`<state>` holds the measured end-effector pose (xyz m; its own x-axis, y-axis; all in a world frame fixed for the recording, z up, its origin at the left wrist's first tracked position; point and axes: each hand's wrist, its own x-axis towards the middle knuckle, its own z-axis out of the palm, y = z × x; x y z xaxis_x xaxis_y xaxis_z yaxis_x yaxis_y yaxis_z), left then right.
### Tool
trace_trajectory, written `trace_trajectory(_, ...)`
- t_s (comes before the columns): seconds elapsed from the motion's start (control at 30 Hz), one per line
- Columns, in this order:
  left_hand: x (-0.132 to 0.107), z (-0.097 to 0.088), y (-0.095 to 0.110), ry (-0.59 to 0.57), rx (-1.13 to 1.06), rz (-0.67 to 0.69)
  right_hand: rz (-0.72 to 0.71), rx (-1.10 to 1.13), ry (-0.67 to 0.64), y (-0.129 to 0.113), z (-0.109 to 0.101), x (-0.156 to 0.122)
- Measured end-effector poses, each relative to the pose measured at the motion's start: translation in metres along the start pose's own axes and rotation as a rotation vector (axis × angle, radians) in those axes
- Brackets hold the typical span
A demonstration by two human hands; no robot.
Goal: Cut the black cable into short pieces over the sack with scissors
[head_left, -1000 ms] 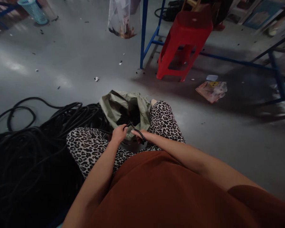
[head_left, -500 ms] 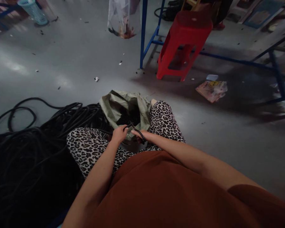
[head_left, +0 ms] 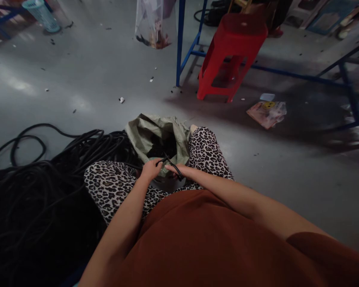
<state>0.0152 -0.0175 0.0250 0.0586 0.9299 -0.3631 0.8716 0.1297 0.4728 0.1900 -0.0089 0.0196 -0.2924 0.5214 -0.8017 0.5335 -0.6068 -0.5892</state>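
Observation:
Between my knees stands a greenish woven sack point(head_left: 137, 137), its mouth open and dark pieces point(head_left: 160, 147) inside. My left hand point(head_left: 151, 169) is closed around a black rubber hose point(head_left: 160, 161), whose end points over the near rim of the sack. Black-handled scissors point(head_left: 177, 170) are in my right hand point(head_left: 175, 170), with the blades at the hose near its end. Whether the blades are fully closed on it I cannot tell. To my left lies a large heap of long black hose point(head_left: 86, 147), looped over itself.
Ahead to the right, a red plastic stool point(head_left: 233, 52) stands by a blue metal frame point(head_left: 181, 48). A printed plastic bag point(head_left: 267, 113) lies on the floor. Farther off are a clear bag point(head_left: 155, 26) and a light-blue basket point(head_left: 43, 16). Small scraps dot the grey floor.
The hose end in my left hand reaches slightly farther toward the scissors. Both hands stay almost in place, and the surroundings look the same.

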Motion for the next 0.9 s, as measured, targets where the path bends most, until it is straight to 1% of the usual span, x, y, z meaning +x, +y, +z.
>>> trace_trajectory(0.17,-0.001,0.0,0.001,-0.001,0.002,0.015,0.045,-0.058,-0.038,-0.005,-0.003,-0.003)
trace_trajectory(0.33,-0.002,-0.002,0.002,-0.016,-0.006,0.039,0.053,-0.105,0.003,-0.008,-0.003,-0.007)
trace_trajectory(0.4,-0.001,-0.003,0.002,-0.024,-0.013,0.036,0.07,-0.1,0.02,-0.01,-0.003,-0.009)
trace_trajectory(0.5,-0.001,-0.003,0.002,-0.027,-0.008,0.023,0.088,-0.07,0.007,-0.012,-0.002,-0.012)
trace_trajectory(0.6,0.0,-0.002,0.002,-0.023,0.007,0.024,0.086,-0.059,-0.008,-0.014,-0.001,-0.015)
trace_trajectory(0.73,0.0,0.0,0.001,-0.008,0.023,0.025,0.066,-0.043,0.006,-0.015,-0.001,-0.019)
trace_trajectory(0.9,0.0,-0.001,0.002,-0.011,0.052,0.007,0.07,-0.075,0.005,-0.016,-0.002,-0.019)
